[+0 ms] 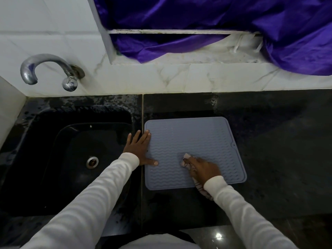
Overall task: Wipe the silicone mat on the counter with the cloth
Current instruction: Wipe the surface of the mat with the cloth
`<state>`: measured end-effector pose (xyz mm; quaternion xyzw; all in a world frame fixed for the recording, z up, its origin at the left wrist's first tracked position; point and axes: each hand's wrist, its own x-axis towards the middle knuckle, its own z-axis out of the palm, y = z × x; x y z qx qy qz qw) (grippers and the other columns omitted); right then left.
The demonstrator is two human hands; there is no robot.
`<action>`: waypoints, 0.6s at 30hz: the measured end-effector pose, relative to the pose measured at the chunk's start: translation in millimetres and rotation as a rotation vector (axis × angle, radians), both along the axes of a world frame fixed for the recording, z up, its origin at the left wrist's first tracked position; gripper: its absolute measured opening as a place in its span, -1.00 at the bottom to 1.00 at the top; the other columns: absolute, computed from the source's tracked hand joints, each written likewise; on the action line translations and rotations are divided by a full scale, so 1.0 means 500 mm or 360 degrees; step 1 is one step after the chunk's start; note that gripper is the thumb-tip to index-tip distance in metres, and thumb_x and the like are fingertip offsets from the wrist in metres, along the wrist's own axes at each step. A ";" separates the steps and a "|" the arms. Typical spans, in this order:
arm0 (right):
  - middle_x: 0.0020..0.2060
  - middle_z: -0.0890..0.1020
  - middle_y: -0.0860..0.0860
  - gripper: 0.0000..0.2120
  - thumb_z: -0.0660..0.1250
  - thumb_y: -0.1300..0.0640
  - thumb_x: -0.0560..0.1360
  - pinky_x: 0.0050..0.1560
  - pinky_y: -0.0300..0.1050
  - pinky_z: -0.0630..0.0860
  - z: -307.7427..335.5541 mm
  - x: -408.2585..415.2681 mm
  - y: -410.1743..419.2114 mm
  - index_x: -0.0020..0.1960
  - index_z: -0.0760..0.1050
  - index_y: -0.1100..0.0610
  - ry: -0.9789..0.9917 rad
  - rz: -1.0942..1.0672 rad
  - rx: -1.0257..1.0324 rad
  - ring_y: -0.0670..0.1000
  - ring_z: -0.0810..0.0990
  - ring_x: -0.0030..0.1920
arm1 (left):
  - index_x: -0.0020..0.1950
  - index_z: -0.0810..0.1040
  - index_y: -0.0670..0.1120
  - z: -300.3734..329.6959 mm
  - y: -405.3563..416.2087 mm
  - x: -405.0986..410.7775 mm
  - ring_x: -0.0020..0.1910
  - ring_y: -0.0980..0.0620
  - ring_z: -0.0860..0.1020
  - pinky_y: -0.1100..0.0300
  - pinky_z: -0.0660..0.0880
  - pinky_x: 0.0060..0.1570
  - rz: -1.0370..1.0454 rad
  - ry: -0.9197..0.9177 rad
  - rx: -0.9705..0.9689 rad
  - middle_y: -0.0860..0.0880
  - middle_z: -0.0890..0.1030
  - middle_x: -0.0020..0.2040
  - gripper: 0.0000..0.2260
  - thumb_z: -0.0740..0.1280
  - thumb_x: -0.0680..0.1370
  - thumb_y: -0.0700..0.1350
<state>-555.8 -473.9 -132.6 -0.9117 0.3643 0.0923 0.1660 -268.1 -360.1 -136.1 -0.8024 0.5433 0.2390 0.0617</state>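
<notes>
Most of the cloth (pixel 186 159) is hidden under my right hand (pixel 203 168); only a pale bunched end shows at the fingertips, and a striped tail runs out from under my wrist past the mat's near edge. My right grip is closed around that cloth, pressing it onto the lower middle of the grey mat (pixel 194 141), whose wavy ribs carry no writing I can read. The mat lies flat on the dark tabletop (pixel 278 150), just beside the sink (pixel 62 159) at its 9 o'clock. My left hand (pixel 139 150) lies open and flat, fingers spread, across the mat's left edge, thumb on the ribs. The sink is too dark to make out beyond its drain (pixel 92 161). At 12 o'clock, purple fabric (pixel 215 18) covers the window ledge, and a tap (pixel 50 69) juts from the wall at 10 o'clock.
</notes>
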 end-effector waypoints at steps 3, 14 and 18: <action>0.37 0.46 0.03 -0.53 0.10 -0.09 0.61 0.19 0.07 0.46 0.007 -0.043 -0.042 0.49 0.13 -0.25 0.0129 -0.0058 0.0065 0.18 0.53 0.22 | 0.59 -0.29 0.02 0.000 0.000 0.003 0.57 -0.09 -0.28 -0.23 -0.30 0.48 -0.0021 -0.0007 0.0002 0.07 -0.28 0.59 0.24 0.19 0.17 0.63; 0.24 0.53 0.14 -0.60 -0.03 -0.25 0.58 0.16 0.05 0.46 0.078 -0.164 -0.167 0.39 0.11 -0.22 0.0496 -0.0577 0.0112 0.19 0.58 0.10 | 0.61 -0.23 0.00 0.012 -0.013 0.003 0.57 -0.10 -0.24 -0.22 -0.29 0.49 -0.0046 -0.0053 0.0027 0.04 -0.21 0.61 0.25 0.22 0.16 0.63; 0.35 0.47 0.02 -0.58 0.06 -0.10 0.61 0.17 0.03 0.46 0.079 -0.128 -0.122 0.46 0.15 -0.21 0.0294 -0.0392 -0.0006 0.17 0.57 0.16 | 0.61 -0.20 -0.03 0.021 -0.021 -0.002 0.58 -0.09 -0.23 -0.19 -0.29 0.50 -0.0047 -0.0100 0.0057 0.01 -0.19 0.61 0.23 0.26 0.20 0.59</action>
